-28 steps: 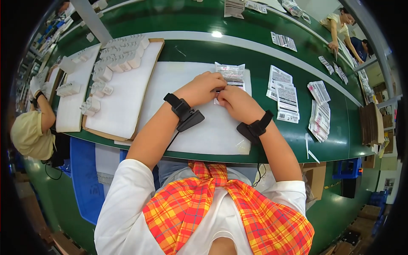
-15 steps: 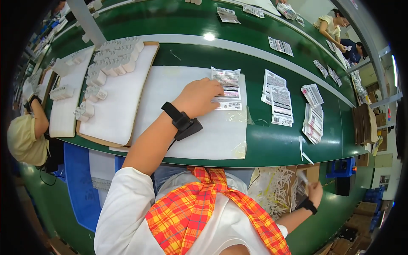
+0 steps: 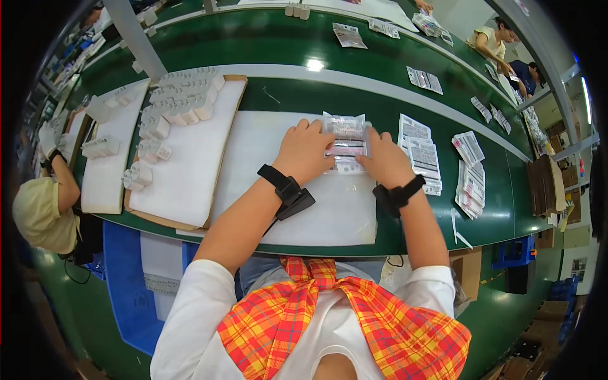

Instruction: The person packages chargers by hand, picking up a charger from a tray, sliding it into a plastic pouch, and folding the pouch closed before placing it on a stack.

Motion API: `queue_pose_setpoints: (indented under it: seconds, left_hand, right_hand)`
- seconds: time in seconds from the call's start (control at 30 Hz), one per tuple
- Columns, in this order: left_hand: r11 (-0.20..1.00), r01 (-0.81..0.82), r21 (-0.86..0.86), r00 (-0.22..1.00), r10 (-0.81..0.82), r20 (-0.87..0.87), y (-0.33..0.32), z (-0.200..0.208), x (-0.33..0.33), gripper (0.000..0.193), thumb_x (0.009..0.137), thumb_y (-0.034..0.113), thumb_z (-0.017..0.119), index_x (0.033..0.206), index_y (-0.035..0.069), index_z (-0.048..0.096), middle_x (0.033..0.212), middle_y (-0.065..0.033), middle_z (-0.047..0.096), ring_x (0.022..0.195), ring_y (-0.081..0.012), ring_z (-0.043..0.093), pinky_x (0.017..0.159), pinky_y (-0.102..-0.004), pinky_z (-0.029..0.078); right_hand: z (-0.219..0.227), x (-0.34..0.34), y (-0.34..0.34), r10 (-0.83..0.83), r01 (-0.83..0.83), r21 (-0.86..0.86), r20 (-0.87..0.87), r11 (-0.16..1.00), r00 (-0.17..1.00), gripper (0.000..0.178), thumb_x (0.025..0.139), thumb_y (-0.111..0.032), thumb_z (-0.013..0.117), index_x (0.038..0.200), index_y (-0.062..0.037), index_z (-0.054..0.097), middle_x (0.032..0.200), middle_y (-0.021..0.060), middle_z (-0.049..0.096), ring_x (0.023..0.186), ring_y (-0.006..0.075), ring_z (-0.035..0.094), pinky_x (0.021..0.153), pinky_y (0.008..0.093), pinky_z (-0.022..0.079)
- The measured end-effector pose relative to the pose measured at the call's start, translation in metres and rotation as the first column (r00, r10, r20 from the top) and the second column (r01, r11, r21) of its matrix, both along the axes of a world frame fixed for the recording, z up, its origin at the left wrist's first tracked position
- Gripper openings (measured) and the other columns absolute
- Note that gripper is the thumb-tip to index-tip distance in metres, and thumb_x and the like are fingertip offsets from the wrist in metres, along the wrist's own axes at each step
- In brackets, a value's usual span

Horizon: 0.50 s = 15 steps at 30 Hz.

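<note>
A shiny plastic packet with printed panels (image 3: 346, 147) lies flat on a white foam sheet (image 3: 253, 149). My left hand (image 3: 305, 152) grips its left edge, fingers curled onto the film. On the opposite side my right hand (image 3: 386, 158) grips the right edge, its thumb near the lower corner. Both hands rest low over the sheet. Just right of my right hand, several printed packets (image 3: 423, 158) overlap on the green table, and a further pile of packets (image 3: 471, 189) lies beyond them.
Left of the sheet, a cardboard-edged foam tray (image 3: 174, 193) carries rows of white plug adapters (image 3: 183, 104). A blue bin (image 3: 130, 304) stands below the table edge. White strips (image 3: 462, 237) lie near the front right. A co-worker in a pale cap (image 3: 41, 212) works at far left.
My right hand has come up from beside the carton below the table to the packet's right edge. My left hand stays on the packet's left side. The view has shifted slightly.
</note>
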<state>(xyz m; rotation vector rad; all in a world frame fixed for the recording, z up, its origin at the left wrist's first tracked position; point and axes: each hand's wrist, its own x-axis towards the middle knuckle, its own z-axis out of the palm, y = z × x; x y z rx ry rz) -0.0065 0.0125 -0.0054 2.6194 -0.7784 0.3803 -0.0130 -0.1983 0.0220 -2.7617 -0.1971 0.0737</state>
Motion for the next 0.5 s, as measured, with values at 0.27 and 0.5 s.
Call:
queue_pose_setpoints:
  seconds: [0.27,0.5]
  left_hand:
    - [0.973,-0.229,0.009,0.953,0.226,-0.201,0.010,-0.018,0.027,0.021,0.076,0.021,0.062,0.088,0.006,0.070,0.088,-0.0129,0.064,0.086,-0.0319,0.062,0.073,-0.0438,0.052]
    - [0.948,-0.274,-0.164,0.931,0.219,-0.291,0.006,-0.016,0.037,0.019,0.078,0.017,0.058,0.081,0.000,0.065,0.086,-0.0178,0.064,0.080,-0.0369,0.062,0.071,-0.0462,0.052]
  right_hand:
    - [0.014,0.070,0.013,0.443,-0.451,-0.095,-0.099,0.887,0.891,0.068,0.070,-0.019,0.077,0.132,-0.0038,0.052,0.117,0.0210,0.059,0.102,0.0379,0.060,0.089,0.0419,0.050]
    - [0.036,0.185,-0.002,0.201,-0.200,0.066,-0.021,0.978,0.979,0.060,0.072,-0.024,0.078,0.125,-0.0029,0.059,0.120,0.0185,0.062,0.108,0.0288,0.060,0.095,0.0361,0.047]
